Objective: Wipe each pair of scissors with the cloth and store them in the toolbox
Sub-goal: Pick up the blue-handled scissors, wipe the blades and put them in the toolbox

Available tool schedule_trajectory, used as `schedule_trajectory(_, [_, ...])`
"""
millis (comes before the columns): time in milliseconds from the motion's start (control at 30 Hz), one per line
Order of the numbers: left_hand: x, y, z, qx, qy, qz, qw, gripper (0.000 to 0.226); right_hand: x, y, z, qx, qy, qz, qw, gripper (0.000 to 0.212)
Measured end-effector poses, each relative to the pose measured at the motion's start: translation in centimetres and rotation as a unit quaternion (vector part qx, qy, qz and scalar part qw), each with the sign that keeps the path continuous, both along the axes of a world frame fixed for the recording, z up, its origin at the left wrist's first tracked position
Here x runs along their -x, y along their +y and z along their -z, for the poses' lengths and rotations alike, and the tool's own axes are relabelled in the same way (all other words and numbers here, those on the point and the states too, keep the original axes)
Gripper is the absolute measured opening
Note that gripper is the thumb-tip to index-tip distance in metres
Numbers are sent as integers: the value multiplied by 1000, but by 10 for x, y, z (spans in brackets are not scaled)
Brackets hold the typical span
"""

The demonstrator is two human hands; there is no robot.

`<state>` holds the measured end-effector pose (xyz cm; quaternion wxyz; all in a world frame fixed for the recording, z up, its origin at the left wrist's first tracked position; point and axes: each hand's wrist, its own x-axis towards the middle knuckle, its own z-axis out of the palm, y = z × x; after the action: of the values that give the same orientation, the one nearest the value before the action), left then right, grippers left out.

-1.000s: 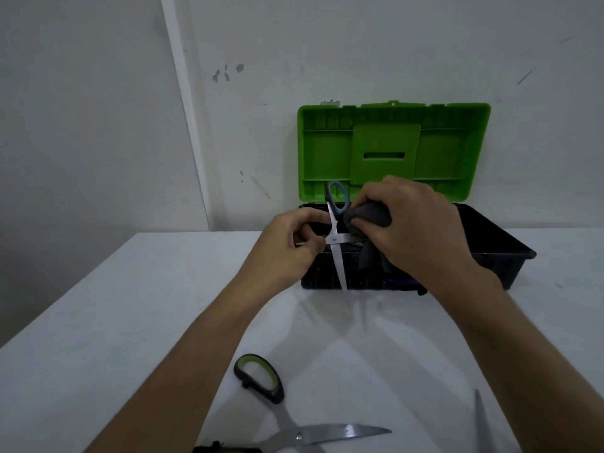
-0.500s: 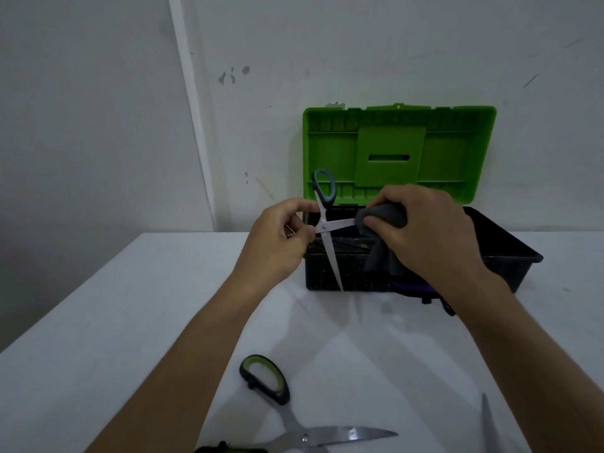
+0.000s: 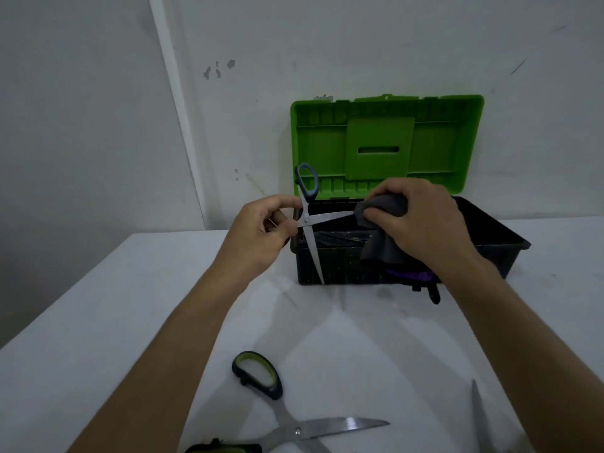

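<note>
Here, gripped by left hand [image 3: 261, 235] at the pivot — grey-handled scissors [image 3: 309, 220], blades spread, above the open toolbox [image 3: 510, 237]. Pinched around one blade by right hand [image 3: 421, 220] — grey cloth [image 3: 384, 223]. Lying on the table [image 3: 98, 305], green-handled scissors [image 3: 287, 416].

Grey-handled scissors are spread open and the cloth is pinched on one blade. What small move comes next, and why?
Probably draw the cloth along that blade, off its tip. The right hand pinches it around the sideways blade of the grey-handled scissors, which the left hand holds open above the toolbox. The downward blade looks uncovered, so it likely comes next.
</note>
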<state>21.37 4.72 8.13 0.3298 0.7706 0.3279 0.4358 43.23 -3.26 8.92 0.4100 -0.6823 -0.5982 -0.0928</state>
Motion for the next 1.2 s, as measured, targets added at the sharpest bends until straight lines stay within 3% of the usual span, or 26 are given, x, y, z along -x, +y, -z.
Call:
schedule_trajectory(133, [5,2,-5,-16,-13,-57,998,23,-13,0,1,17,23,22,999,12])
schedule_trajectory(267, [7,1,-10,-51,-10,-106,993,19,-10,-4,-10,94,36,-74,992,12])
schedule_trajectory(433, [6,-1,-12,-64,-6,-132,989,18,22,-16,-12,364,-49,-270,890,21])
schedule_trajectory(600, [4,-5,-10,-56,-7,-119,991,11,44,-4,12,409,-54,-284,866,29])
schedule_trajectory(700, [5,-6,-12,-46,-1,-114,992,11,36,-5,5,392,-25,-241,888,30])
schedule_trajectory(800, [4,-9,-16,54,-29,-44,997,8,25,-2,3,315,7,-199,928,27])
schedule_trajectory(867, [2,-12,-17,105,-40,12,994,15,22,2,6,259,27,-161,952,38])
schedule_trajectory(1000, [-1,-15,-15,79,-30,20,996,20,29,3,8,177,43,-154,971,62])
schedule_trajectory(1200, [-4,-15,-13,63,-63,-6,996,11,35,8,16,89,65,-155,982,39])
